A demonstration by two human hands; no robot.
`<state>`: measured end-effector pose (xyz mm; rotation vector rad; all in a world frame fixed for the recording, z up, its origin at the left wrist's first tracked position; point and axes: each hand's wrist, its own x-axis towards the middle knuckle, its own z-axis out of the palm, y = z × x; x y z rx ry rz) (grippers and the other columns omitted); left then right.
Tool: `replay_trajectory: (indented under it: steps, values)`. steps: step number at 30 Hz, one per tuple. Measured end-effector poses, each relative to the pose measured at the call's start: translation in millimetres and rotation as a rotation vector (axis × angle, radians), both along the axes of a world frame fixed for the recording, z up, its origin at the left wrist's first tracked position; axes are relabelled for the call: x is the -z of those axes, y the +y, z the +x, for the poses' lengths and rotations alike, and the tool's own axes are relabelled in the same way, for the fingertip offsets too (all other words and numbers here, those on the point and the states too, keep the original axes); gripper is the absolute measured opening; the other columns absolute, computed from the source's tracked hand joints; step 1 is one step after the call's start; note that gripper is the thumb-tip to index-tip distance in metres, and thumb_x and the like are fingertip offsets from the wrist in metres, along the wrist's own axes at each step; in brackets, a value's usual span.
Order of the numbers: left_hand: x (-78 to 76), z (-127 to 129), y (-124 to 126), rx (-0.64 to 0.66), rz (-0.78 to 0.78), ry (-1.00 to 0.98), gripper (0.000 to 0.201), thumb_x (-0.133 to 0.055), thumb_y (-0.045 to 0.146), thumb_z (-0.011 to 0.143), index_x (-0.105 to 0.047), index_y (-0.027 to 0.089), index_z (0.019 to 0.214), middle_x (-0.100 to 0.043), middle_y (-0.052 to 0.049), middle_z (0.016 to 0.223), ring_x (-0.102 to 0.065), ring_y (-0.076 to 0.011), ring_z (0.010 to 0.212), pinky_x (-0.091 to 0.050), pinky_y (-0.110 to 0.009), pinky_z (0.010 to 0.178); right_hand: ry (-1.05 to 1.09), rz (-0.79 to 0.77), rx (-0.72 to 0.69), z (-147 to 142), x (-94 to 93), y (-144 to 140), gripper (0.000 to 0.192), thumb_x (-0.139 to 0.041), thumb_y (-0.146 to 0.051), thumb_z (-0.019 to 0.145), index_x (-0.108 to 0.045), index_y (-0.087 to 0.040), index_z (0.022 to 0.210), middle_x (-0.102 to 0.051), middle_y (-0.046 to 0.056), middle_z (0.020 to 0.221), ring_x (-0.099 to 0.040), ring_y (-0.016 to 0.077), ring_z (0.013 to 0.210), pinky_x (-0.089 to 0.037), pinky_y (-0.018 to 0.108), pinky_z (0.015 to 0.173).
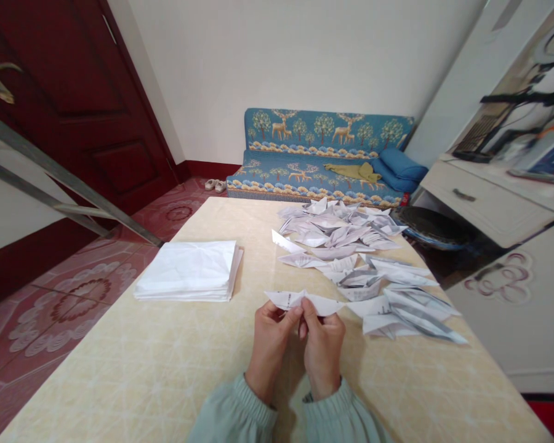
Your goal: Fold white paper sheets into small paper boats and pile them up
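A folded paper boat (pixel 325 305), white with some dark print, is pinched between both my hands above the near middle of the table. My left hand (pixel 273 335) grips its left half, thumb on the near side and fingers behind. On the right half, my right hand (pixel 322 344) has the same pinch, and the two thumb tips meet at the boat's centre. Just beyond and to the right lies a heap of similar folded paper boats (pixel 337 231), some touching or overlapping. A stack of white paper sheets (pixel 187 267) rests to the left of my hands.
The table (pixel 120 369) has a pale yellow patterned cover. Behind it stands a blue sofa (pixel 300 172) with a cloth and cushions. A metal ladder-like frame (pixel 74 197) leans at the left, and a white cabinet (pixel 493 203) with items on top stands at the right.
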<state>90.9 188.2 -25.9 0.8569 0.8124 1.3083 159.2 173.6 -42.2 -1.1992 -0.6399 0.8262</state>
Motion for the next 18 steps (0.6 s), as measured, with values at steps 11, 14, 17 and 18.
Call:
replay_trajectory:
  steps: [11,14,17,18]
  values:
    - [9.9,1,-1,-0.131,-0.111,0.059,0.018,-0.071,0.027,0.066,-0.065,0.01,0.067,-0.061,-0.001,0.055,-0.052,-0.0097,0.047,-0.041,-0.02,0.048,-0.008,-0.023,0.041,-11,0.6,-3,0.038,-0.062,-0.039,0.077,-0.043,-0.017,0.052,-0.038,-0.007,0.042,-0.033,0.0063,0.04,-0.025,0.02,0.038]
    - [12.0,0,1,-0.126,-0.113,0.022,0.019,-0.069,0.028,0.068,-0.062,0.01,0.068,-0.058,0.001,0.054,-0.048,-0.0082,0.045,-0.039,-0.02,0.046,-0.07,-0.035,0.029,-9,2.3,-4,0.037,-0.062,-0.038,0.077,-0.047,-0.016,0.052,-0.042,-0.006,0.043,-0.036,0.0071,0.041,-0.029,0.02,0.04]
    - [13.5,-2,2,-0.182,-0.074,0.05,0.019,-0.07,0.026,0.068,-0.062,0.011,0.077,-0.063,-0.001,0.066,-0.053,-0.0096,0.054,-0.043,-0.021,0.053,-0.103,-0.079,0.034,-8,4.5,-3,0.03,-0.064,-0.038,0.075,-0.057,-0.013,0.059,-0.051,-0.003,0.047,-0.042,0.009,0.044,-0.033,0.021,0.042]
    - [14.0,-4,2,-0.209,-0.055,0.082,0.02,-0.07,0.026,0.068,-0.061,0.012,0.079,-0.064,-0.001,0.068,-0.054,-0.0097,0.057,-0.044,-0.021,0.055,-0.106,-0.092,0.032,-8,5.1,-2,0.028,-0.065,-0.038,0.074,-0.06,-0.012,0.063,-0.056,-0.001,0.051,-0.045,0.0099,0.046,-0.035,0.022,0.043]
